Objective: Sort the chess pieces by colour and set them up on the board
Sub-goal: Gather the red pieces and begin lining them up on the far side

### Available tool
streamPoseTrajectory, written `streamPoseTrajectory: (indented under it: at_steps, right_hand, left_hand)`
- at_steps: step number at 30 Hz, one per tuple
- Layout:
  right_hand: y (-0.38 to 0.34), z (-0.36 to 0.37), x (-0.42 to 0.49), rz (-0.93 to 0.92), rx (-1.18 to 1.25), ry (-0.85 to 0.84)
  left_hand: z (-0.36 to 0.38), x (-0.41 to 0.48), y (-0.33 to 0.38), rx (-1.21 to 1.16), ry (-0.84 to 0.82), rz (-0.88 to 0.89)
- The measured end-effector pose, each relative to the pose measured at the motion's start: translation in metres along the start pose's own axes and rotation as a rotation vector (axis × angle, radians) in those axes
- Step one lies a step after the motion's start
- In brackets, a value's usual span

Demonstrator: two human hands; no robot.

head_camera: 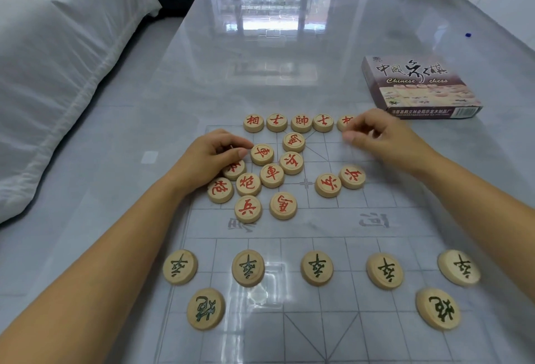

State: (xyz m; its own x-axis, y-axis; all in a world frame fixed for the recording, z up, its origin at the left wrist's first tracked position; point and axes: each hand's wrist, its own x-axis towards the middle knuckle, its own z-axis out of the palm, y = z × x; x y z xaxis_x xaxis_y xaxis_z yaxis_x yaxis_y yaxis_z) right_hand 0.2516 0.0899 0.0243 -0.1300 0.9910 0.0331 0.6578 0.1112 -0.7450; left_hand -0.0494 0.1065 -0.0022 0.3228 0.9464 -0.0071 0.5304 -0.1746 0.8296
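Note:
A translucent gridded board (333,320) lies on the glossy table. Along its far edge stands a row of red-lettered wooden discs (301,123). My right hand (382,138) pinches the rightmost disc (344,121) of that row between fingertips and thumb, half covering it. A loose cluster of red discs (272,175) fills the far middle. Over its left side my left hand (208,158) lies with its fingers curled, the thumb tip beside a red disc (262,154). What its fingers cover is hidden. Dark-lettered discs (248,268) stand spaced in two near rows.
The Chinese chess box (417,85) lies at the right rear of the table. A white quilted cover (58,74) lies along the left. A small blue object (468,35) sits on the floor at far right.

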Motion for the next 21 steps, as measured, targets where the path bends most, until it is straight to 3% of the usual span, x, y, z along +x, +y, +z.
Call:
streamPoseTrajectory:
  at_steps: [3,6,15,21]
  right_hand:
    - [-0.019,0.011,-0.022,-0.085,-0.35,-0.23]
    - [-0.024,0.028,-0.035,-0.189,-0.622,-0.218]
    - [-0.026,0.034,-0.047,-0.239,-0.557,-0.34]
    - [-0.035,0.036,-0.018,-0.223,-0.351,-0.071]
  left_hand:
    - [0.001,-0.001,0.0,-0.014,0.019,0.004]
    - [0.0,-0.002,0.0,-0.033,0.039,0.004]
    - [0.001,-0.003,-0.003,-0.076,0.092,-0.01]
    - [0.004,0.002,-0.007,0.148,-0.003,0.12]
